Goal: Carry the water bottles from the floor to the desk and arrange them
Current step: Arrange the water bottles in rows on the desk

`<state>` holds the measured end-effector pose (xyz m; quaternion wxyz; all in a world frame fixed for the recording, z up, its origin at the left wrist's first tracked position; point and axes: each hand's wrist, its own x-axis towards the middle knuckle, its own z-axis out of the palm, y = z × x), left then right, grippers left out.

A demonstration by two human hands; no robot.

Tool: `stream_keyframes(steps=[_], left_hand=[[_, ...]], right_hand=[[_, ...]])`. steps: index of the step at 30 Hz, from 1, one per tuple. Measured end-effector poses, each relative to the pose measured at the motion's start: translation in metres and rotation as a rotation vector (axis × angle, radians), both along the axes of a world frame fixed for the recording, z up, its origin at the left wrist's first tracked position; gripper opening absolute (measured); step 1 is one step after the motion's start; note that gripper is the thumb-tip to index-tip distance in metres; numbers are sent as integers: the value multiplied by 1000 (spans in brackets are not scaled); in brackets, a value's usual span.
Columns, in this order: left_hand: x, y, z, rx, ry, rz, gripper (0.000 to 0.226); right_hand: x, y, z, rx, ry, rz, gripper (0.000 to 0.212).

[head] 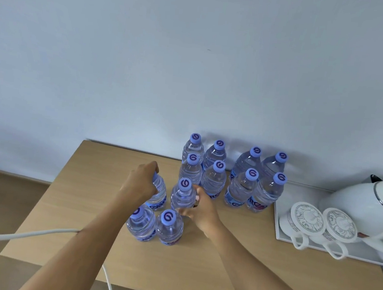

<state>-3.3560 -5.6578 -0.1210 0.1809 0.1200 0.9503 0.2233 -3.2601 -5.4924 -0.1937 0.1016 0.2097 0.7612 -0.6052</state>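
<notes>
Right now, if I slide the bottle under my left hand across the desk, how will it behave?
The bottle looks full, so it is probably heavy for its size and fairly firm. It is tall on a narrow base, so a push near the cap, where your left hand grips, may tip it. The desk looks smooth; a low push should slide it.
</notes>
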Motion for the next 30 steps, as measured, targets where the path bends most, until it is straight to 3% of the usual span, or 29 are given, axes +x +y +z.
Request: stream_keyframes(steps=[5,7,10,14,19,23,27,30], left_hand=[[6,1,8,-65,-12,-32,59],[15,10,17,-77,79,-57,66],[33,36,42,56,261,-89,53],[58,81,63,221,387,-167,37],[79,138,52,398,278,-237,45],[82,171,29,399,194,-257,59],[76,193,11,354,168,-210,72],[69,203,2,311,127,-168,74]], right_hand=[[1,-1,0,-7,-18,38,73],[4,1,-2,-22,-18,25,77],[14,6,-6,-71,-88,-73,84],[42,26,-12,-45,-92,-150,63],[76,85,3,2,33,-475,34],[80,134,30,143,153,-660,40],[63,165,47,314,151,-534,62],[49,175,46,386,106,-396,66]])
